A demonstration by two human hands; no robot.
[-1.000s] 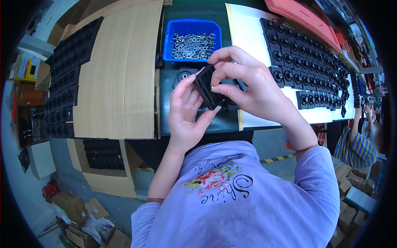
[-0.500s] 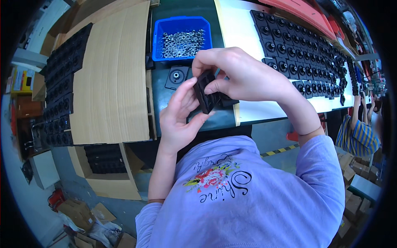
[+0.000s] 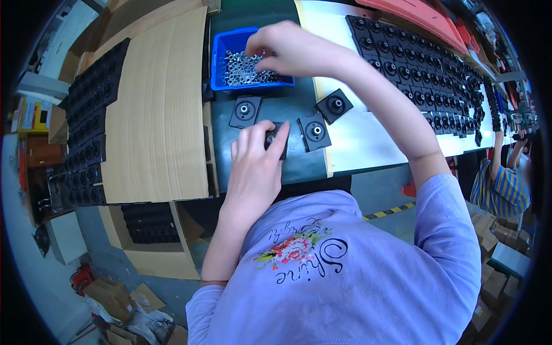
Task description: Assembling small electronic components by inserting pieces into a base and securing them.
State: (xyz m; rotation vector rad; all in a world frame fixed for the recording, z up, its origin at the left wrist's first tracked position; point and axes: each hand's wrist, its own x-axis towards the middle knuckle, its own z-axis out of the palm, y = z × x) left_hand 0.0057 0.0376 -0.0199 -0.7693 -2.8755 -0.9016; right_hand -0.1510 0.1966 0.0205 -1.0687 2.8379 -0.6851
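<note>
My left hand [image 3: 254, 161] is closed round a black square plate [image 3: 282, 148] lying on the green table, fingers and thumb at its edges and partly covering it. Over the blue bin [image 3: 217, 72] my right hand [image 3: 287, 49] reaches down, thumb and fingers apart, with nothing visible between them. Shiny metal nuts [image 3: 237, 68] fill the bin's bottom. Just beyond my left hand lies a black plate with a round hub and metal centre [image 3: 244, 110]. Two more such plates, one nearer [image 3: 314, 132] and one farther [image 3: 336, 106], lie to the right.
Many black plates with hubs stand in rows on the white sheet [image 3: 359, 150] at right. More lie along the left edge of a cardboard sheet [image 3: 152, 115]. A red tray [image 3: 425, 20] runs along the back right. Another person in a striped shirt [image 3: 501, 187] is at far right.
The black plate has gone from between both hands down to the table under my left hand. My right hand has let go and moved up over the nut bin, uncovering two plates.
</note>
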